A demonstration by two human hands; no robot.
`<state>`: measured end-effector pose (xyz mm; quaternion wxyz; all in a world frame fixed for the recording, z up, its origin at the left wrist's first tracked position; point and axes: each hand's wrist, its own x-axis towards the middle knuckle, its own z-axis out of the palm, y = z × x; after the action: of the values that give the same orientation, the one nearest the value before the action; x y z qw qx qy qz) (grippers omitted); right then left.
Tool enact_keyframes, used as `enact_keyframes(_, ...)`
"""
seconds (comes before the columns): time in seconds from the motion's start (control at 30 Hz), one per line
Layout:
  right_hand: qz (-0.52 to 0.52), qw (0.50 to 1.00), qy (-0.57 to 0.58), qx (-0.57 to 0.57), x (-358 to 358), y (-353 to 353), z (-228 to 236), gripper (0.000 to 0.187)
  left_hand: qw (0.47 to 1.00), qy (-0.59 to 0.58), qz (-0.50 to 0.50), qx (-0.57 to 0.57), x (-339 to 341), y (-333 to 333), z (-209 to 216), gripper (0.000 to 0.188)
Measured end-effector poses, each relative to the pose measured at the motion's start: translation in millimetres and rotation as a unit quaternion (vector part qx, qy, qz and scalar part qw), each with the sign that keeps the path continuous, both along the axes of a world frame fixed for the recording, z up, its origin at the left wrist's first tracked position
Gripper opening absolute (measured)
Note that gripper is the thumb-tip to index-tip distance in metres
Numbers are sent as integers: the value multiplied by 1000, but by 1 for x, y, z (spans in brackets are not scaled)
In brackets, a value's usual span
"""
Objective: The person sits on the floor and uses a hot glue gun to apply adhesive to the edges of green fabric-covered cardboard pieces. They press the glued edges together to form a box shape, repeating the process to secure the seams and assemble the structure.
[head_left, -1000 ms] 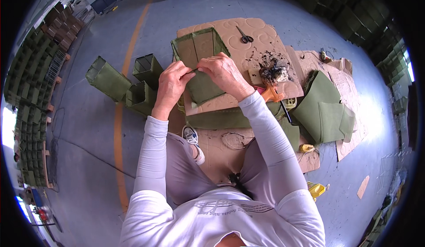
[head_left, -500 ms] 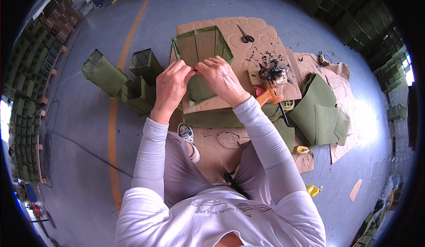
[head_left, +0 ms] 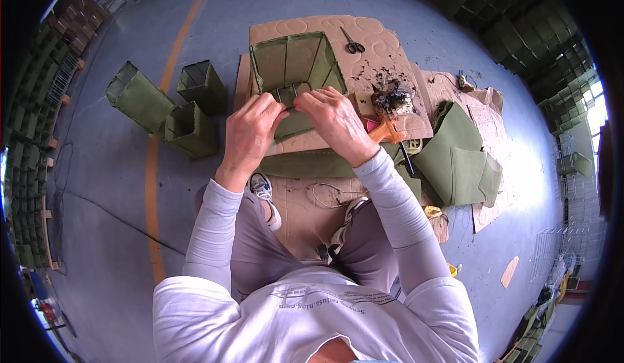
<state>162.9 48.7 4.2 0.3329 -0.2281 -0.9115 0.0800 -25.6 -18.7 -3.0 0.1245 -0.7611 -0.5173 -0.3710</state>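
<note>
A green fabric box [head_left: 312, 57] with an open, wire-edged top stands in front of me on a cardboard sheet [head_left: 370, 28]. At its near rim, my left hand [head_left: 250, 129] is closed, thumb and fingers pinching the edge. My right hand [head_left: 339, 121] pinches the same rim a little to the right, and a small gap lies between the two sets of fingertips. Both hands hide much of the near side. Right of my right hand lies an orange glue gun [head_left: 388, 131] with a dark nozzle. Black-handled scissors [head_left: 353, 42] rest beyond the box.
Blackened residue [head_left: 390, 96] is heaped on a small block beside the glue gun. Green fabric pieces [head_left: 455, 168] lie on cardboard at the right. Three smaller green boxes [head_left: 188, 129] stand on the floor at the left. Stacked green boxes [head_left: 500, 5] line the far right.
My hands, close together before, have drawn slightly apart along the rim. More of the box's inside shows between them. The whole view has shifted a little.
</note>
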Motion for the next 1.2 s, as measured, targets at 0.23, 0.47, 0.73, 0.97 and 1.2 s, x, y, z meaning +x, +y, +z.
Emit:
enact_keyframes(0.23,-14,995,48,91,35,-20,4,33,1000,-7,-26,2,11,-19,0,17)
enact_keyframes(0.47,11,994,-28,101,56,-47,-10,31,996,42,-80,-28,27,-48,-11,13)
enact_keyframes(0.73,47,993,-50,92,66,-78,-36,41,988,108,-107,-25,28,-77,-26,26)
enact_keyframes(0.97,-42,993,-11,114,77,-94,-54,42,987,107,-117,-38,27,-80,-32,23)
enact_keyframes(1.2,-67,987,1,148,78,-98,-67,39,979,72,-167,-88,24,-87,-23,29)
